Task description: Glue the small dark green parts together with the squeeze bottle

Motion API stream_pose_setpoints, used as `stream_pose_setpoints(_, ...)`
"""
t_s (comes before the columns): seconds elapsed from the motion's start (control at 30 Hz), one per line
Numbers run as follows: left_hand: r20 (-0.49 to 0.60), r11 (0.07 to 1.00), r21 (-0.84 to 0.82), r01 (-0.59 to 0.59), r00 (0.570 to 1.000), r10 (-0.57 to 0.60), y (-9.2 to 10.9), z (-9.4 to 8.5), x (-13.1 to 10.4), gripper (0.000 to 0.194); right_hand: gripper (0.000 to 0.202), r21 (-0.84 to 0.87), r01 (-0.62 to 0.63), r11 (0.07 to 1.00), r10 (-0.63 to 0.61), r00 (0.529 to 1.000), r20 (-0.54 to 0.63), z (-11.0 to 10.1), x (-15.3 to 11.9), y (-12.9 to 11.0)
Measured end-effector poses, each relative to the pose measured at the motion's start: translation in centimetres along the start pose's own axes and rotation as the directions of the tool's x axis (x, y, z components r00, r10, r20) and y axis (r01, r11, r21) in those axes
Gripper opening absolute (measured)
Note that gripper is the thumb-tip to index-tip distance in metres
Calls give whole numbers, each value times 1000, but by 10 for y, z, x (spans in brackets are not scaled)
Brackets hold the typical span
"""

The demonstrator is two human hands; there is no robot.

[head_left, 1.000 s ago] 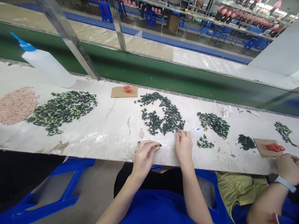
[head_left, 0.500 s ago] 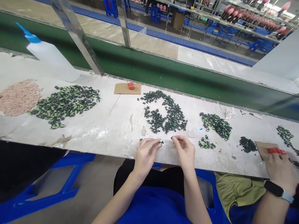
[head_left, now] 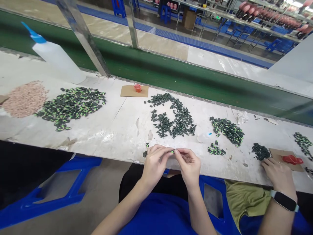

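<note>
My left hand (head_left: 156,160) pinches a small black-and-green piece (head_left: 172,151) between thumb and forefinger, above the front of the white table (head_left: 117,138). Its fingertips meet those of my right hand (head_left: 189,163), which are pressed together at the same piece. Whatever my right fingers hold is too small and covered to make out. Just left of my left hand lie a few black-and-green pieces (head_left: 145,153). Beyond both hands spreads a pile of small dark green pieces (head_left: 182,121), loosely ring-shaped.
Leftward are a black-and-green pile (head_left: 73,106), a pinkish pile (head_left: 25,99) and a white bottle (head_left: 57,60). A red cup (head_left: 137,87) sits on cardboard (head_left: 127,91) at the back. Rightward, a co-worker's hand (head_left: 278,171) touches a dark pile (head_left: 260,151). A green wall (head_left: 158,70) bounds the table.
My right hand has moved left with its fingertips, closing the gap to the piece in my left hand. The co-worker's hand has shifted left from the red object to the dark pile.
</note>
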State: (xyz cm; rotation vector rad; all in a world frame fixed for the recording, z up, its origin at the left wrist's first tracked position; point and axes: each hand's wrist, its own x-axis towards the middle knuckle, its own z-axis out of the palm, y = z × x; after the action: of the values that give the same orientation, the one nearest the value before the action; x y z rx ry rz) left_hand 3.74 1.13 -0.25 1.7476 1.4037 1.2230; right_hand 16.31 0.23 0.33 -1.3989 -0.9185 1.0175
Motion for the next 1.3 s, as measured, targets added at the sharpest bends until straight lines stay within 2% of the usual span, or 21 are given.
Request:
stream_pose_setpoints(0.1,30,988,-136,72,997,-69,9,0,0,14,22,24,84,996,-83,995,-47,-1,-3,1)
stream_pose_setpoints(0.23,73,960,-238,146,989,-132,23,-3,1,13,6,2,274,962,-274,962,-9,-5,-5,1)
stream_pose_setpoints(0.33,74,960,-241,143,989,-128,29,-4,2,14,6,-25,357,934,-357,934,-1,-8,-6,1)
stream_pose_setpoints(0.53,51,983,-167,81,996,-74,31,-2,-2,13,4,-89,425,901,-424,905,31,-15,-7,1)
stream_pose_setpoints(0.67,98,998,-54,-25,995,31,30,-4,-2,14,14,-121,416,901,-406,909,95,-25,-3,-2)
stream_pose_setpoints(0.87,227,965,91,-246,949,221,27,-8,3,21,21,-77,337,938,-323,934,156,-36,1,-8)
stream_pose_setpoints(1.1,238,908,183,-377,913,331,24,-4,5,31,27,7,199,980,-199,978,69,-35,-6,2)
stream_pose_setpoints(1.2,258,891,196,-410,898,356,24,-1,4,35,25,51,173,984,-174,984,27,-33,-6,8)
stream_pose_setpoints(1.3,272,880,203,-428,889,370,25,2,4,36,27,84,170,982,-174,984,40,-35,-4,10)
